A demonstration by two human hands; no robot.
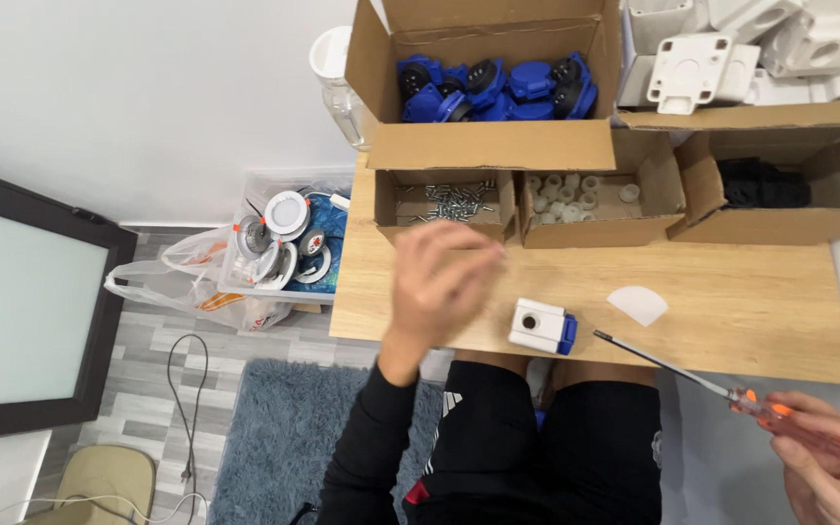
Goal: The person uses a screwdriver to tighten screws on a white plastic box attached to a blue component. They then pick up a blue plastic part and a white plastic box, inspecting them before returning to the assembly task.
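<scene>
My left hand [442,282] hovers over the wooden table [751,301], fingers bunched together just in front of the small box of screws [444,202]; whether it pinches a screw is hidden. My right hand [823,457] is low at the right, off the table's edge, gripping a screwdriver [682,374] with an orange handle, its shaft pointing toward a white and blue plastic part [542,327] lying near the table's front edge.
Cardboard boxes line the back: blue and black parts [498,87], white rings [571,194], black parts [765,185], white housings [731,49]. A white paper scrap [638,303] lies on the table. A bin of round fittings [284,243] stands on the floor at left.
</scene>
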